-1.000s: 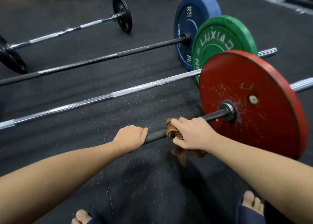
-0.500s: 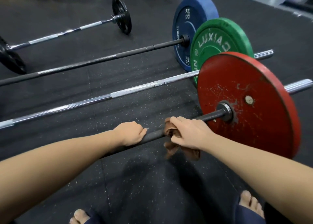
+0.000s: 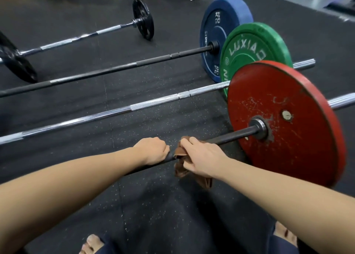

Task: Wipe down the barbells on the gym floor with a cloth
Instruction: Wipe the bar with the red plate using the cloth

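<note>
Gripping bar (image 3: pixel 232 136): left hand (image 3: pixel 153 150) bare, right hand (image 3: pixel 201 157) clutching cloth (image 3: pixel 181 170).

Both bare forearms reach forward and converge on the nearest bar (image 3: pixel 236 135). The left hand (image 3: pixel 153 150) is closed knuckles-up over the bar, fingers (image 3: pixel 163 145) curled round it. Just beside it, toward the bar's plate end, the right hand (image 3: pixel 201 157) clasps a brown cloth (image 3: pixel 180 153) round the bar.

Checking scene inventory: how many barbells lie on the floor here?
4. Nearest, red-plate bar under both hands; then chrome green-plate bar; black blue-plate bar; farthest, black-plate bar. More may lie outside the frame.
</note>
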A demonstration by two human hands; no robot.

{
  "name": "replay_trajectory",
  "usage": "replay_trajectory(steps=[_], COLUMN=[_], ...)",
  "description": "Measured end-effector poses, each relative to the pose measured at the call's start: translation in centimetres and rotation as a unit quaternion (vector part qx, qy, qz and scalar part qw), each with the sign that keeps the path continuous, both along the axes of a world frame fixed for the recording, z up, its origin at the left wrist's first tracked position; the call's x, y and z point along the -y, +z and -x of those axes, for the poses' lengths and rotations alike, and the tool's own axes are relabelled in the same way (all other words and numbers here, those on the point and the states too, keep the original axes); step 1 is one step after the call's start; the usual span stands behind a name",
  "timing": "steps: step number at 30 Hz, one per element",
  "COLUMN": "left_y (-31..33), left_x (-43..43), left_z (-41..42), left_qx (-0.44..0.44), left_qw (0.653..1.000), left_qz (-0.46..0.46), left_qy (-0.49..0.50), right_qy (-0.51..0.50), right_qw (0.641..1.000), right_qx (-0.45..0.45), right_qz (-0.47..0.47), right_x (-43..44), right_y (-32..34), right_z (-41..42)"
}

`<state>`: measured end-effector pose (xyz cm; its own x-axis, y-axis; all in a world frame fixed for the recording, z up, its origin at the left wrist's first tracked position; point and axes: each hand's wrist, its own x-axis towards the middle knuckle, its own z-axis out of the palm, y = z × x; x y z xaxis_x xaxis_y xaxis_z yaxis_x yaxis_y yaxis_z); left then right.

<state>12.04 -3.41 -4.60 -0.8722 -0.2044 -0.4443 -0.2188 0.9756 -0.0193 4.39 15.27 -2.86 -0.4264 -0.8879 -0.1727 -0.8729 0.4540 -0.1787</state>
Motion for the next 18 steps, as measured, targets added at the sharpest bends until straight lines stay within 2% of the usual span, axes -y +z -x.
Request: replay_trajectory(steps=[4,6,9,11,15,18], left_y=[0.0,-0.1,-0.4,-0.5,-0.1,0.1], left_x=[0.1,-0.2,-0.4,-0.5,-0.4,-0.5], left_z=[-0.3,-0.6,-1.0,-1.0,-0.4,-0.3], left_qx=[-0.012,-0.022,-0.037,-0.039,-0.023,-0.017], left_qw=[1.0,1.0,0.999,0.998,0.999,1.0], left_qz=[0.004,0.009,0.033,0.041,0.031,0.022], left_qy=[0.002,0.006,0.012,0.007,-0.006,-0.002], right_qy=[-0.034,-0.09,-0.13,-0.084,-0.003,-0.023], right_qw=[0.996,0.989,0.983,0.989,0.999,0.999], right_qx=[-0.081,-0.117,-0.126,-0.117,-0.026,-0.016], right_qz=[0.014,0.002,-0.019,-0.01,0.024,0.04], right_x=[-2.5,-3.3,-3.0,-1.9,0.3,0.4], right_y=[-0.2,0.3,0.7,0.5,0.0,-0.1], right_z=[3.1,5.4,6.5,4.8,0.3,0.4])
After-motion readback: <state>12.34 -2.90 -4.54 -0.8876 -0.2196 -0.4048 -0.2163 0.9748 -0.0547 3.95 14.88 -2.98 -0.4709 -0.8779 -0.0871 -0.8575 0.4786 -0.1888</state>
